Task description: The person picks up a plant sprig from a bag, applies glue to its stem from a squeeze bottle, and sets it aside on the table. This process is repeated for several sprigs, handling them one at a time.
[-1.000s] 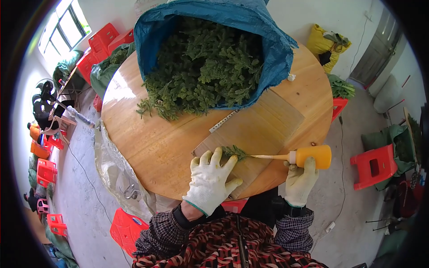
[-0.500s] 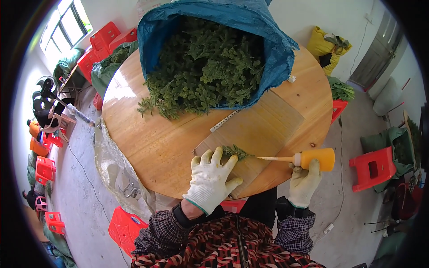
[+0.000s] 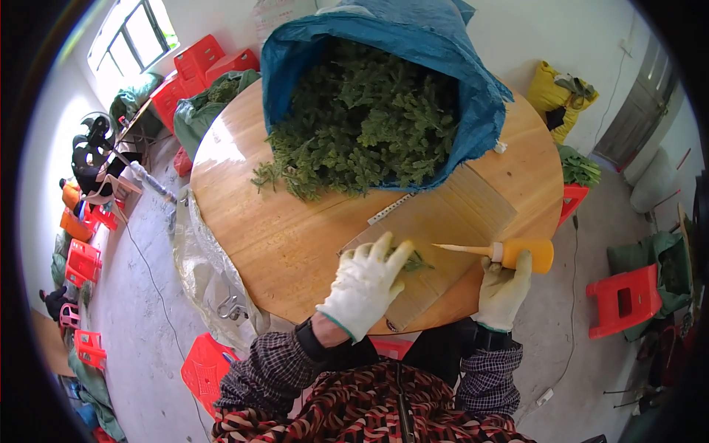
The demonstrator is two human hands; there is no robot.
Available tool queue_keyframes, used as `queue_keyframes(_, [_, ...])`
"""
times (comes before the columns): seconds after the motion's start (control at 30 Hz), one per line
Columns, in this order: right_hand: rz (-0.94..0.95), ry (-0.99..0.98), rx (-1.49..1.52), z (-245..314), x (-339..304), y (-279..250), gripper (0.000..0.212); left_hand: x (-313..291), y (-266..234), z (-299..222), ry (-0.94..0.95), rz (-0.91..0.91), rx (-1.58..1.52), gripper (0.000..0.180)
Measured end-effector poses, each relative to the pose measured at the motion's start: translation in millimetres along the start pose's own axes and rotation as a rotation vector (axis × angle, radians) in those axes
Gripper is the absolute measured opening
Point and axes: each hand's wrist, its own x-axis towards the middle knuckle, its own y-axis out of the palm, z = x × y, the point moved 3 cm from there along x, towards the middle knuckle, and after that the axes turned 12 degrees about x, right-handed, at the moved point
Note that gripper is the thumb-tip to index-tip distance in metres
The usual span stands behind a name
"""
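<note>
My left hand (image 3: 360, 284), in a white knitted glove with yellowish fingertips, has its fingers bent round a small green fir sprig (image 3: 419, 261). The sprig lies over a flat cardboard piece (image 3: 432, 221), and the fingers hide part of it. In my gloved right hand (image 3: 502, 292) is an orange squeeze bottle (image 3: 530, 255), tilted on its side. Its long pale nozzle (image 3: 459, 249) points left, a little apart from the sprig. A blue woven sack (image 3: 484, 111) lies open on the far side, full of fir sprigs (image 3: 369, 118).
A round wooden table (image 3: 236, 221) carries all this. A perforated white strip (image 3: 391, 208) lies by the cardboard. Clear plastic sheeting (image 3: 203, 273) hangs off the left edge. Red stools (image 3: 203, 369) stand around, with a fan (image 3: 92, 148) at left and a yellow sack (image 3: 557, 96) behind.
The bottle's nozzle has drawn away from the sprig and tipped upward slightly. My left hand has shifted right, its fingers now covering more of the sprig. The whole view has swung a little.
</note>
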Motion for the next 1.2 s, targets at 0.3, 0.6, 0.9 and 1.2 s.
queue_keyframes(0.3, [0.091, 0.050, -0.003, -9.4, 2.3, -9.0, 0.027, -15.0, 11.0, 9.9, -0.019, 0.052, 0.135, 0.037])
queue_keyframes(0.6, [0.131, 0.011, -0.010, -8.2, -0.5, 2.5, 0.024, -105.9, -67.2, 117.3, -0.677, -0.265, 0.224, 0.025])
queue_keyframes(0.9, [0.092, 0.032, -0.011, -6.5, 0.7, -3.2, 0.024, -188.7, -33.4, 205.4, -1.038, 0.375, 0.680, 0.016])
queue_keyframes(1.2, [0.056, 0.022, -0.043, -5.7, 1.3, -3.8, 0.023, -66.3, -71.4, 139.9, -0.673, -0.007, 0.551, 0.013])
